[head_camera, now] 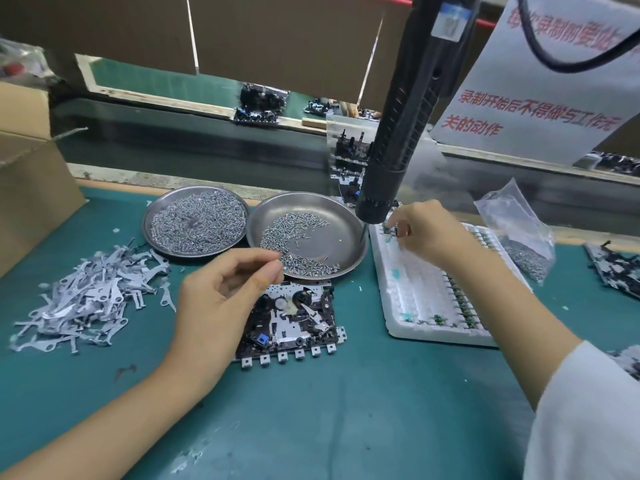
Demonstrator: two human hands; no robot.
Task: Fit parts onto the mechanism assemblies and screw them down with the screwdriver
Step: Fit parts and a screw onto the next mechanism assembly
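Both my hands are over the green bench mat, one at the screws, one at the foam tray.

My left hand (221,299), centre frame, pinches something tiny, likely a screw, above the mechanism assembly (294,323) lying flat on the mat (346,410). My right hand (426,230) pinches a small part at the top of the white foam tray (415,299). The black screwdriver (398,133) hangs untouched at upper centre. Two steel dishes (304,202) of screws sit behind the assembly; stamped metal levers (90,299) are heaped at left, a cardboard box (31,174) at the far left edge, and a notice (540,98) at upper right.
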